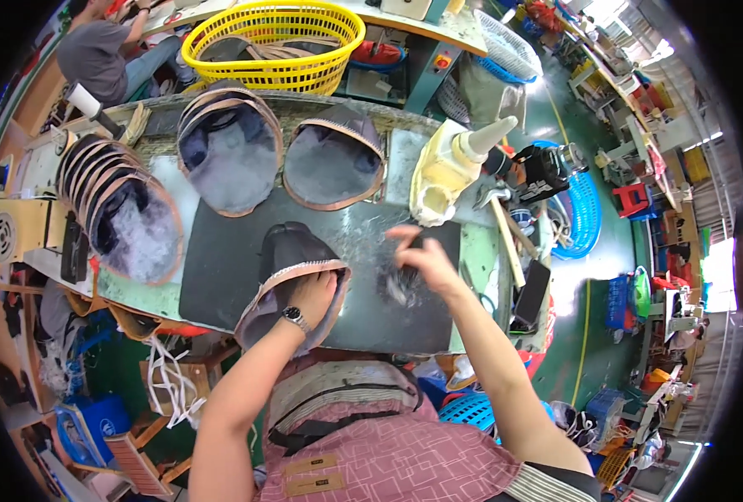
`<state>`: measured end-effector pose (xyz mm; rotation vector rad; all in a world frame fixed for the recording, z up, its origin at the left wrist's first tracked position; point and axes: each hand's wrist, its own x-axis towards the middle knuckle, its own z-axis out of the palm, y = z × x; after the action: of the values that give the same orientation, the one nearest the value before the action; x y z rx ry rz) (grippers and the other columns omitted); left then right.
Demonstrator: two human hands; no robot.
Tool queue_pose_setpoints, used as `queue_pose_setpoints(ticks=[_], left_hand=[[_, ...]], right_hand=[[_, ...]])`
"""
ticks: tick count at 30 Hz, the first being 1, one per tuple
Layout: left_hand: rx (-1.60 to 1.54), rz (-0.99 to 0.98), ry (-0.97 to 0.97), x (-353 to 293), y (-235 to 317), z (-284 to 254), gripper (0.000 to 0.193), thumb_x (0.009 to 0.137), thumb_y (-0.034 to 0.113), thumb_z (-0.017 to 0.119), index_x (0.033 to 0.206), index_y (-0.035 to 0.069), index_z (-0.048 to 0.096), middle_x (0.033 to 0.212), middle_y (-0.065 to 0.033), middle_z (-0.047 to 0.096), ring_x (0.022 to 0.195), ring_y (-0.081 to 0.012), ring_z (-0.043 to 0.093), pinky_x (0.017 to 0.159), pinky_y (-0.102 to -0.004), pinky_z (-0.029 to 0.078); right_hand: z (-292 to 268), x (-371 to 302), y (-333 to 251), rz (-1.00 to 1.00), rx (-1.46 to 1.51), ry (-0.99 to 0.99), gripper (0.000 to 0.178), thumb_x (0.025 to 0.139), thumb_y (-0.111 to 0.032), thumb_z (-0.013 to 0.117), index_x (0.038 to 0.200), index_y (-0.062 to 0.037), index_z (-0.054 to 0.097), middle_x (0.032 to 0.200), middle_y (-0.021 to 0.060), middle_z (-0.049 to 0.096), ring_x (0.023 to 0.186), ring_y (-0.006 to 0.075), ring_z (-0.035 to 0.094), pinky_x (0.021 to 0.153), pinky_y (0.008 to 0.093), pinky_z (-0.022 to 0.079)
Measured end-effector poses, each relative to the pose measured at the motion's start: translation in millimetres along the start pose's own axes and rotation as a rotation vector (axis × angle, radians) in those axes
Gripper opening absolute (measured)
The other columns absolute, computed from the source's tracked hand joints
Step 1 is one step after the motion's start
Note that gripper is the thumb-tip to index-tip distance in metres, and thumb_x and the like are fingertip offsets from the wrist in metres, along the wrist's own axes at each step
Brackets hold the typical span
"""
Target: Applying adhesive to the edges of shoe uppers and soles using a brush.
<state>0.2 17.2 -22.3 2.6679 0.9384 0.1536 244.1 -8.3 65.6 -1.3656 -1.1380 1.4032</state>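
A dark leather shoe upper (292, 251) with a tan stitched edge lies on the black work mat (221, 284) in front of me. My left hand (313, 297), with a watch on its wrist, reaches inside the upper's opening; its fingertips are hidden there. Above the mat to the right, my right hand (428, 261) is bent, with its fingers curled in. Below those fingers is a dark, pale-streaked blur (400, 286), too smeared to name. Beyond that hand stands a glue-crusted, cream-coloured container (446, 171) with a grey cone on it.
Two more uppers (229, 159) with greyish fluffy linings lie at the back of the bench, and a nested row of uppers (133, 222) is at left. A hammer (508, 243) and a black phone (532, 293) lie at right. Behind is a yellow basket (334, 67); a person (99, 54) sits at far left.
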Motion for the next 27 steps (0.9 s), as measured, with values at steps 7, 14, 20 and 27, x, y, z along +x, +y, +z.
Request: queue_pose_setpoints(ticks=[7,14,20,27], left_hand=[[-0.18,-0.124,-0.266,16,-8,-9,0.027,0.078,0.015,0.05,0.1,-0.001,0.049,0.106,-0.0169,0.049,0.095,-0.0313,0.05,0.08,-0.038,0.043],[-0.288,-0.109,-0.142,22,-5,-23,0.027,0.08,0.02,0.052,0.1,0.003,0.054,0.093,-0.0175,0.058,0.086,-0.0325,0.056,0.075,-0.0385,0.044],[-0.64,-0.426,-0.276,35,-42,22,0.03,0.087,0.021,0.038,0.109,0.01,0.055,0.109,-0.0108,0.056,0.096,-0.0247,0.055,0.081,-0.0328,0.041],[-0.543,-0.156,-0.382,52,-50,23,0.03,0.083,0.015,0.04,0.111,0.012,0.052,0.106,-0.009,0.057,0.09,-0.0187,0.056,0.077,-0.0323,0.043]], right_hand=[[-83,23,-5,-0.264,-0.754,0.746,0.018,0.078,-0.016,0.059,0.078,0.0012,0.056,0.065,0.0139,0.059,0.056,0.0249,0.058,0.052,0.0305,0.044],[-120,52,31,-0.132,-0.593,0.908,0.031,0.081,-0.026,0.058,0.069,0.0014,0.051,0.055,0.0075,0.053,0.045,0.0131,0.053,0.04,0.0258,0.039],[-90,16,23,0.26,0.392,0.37,0.027,0.086,-0.03,0.051,0.084,-0.0024,0.05,0.062,0.007,0.057,0.045,0.0142,0.056,0.039,0.0239,0.048],[113,5,32,-0.442,-0.53,0.257,0.025,0.066,-0.022,0.069,0.073,-0.0038,0.053,0.068,0.01,0.056,0.06,0.023,0.056,0.054,0.0314,0.046]])
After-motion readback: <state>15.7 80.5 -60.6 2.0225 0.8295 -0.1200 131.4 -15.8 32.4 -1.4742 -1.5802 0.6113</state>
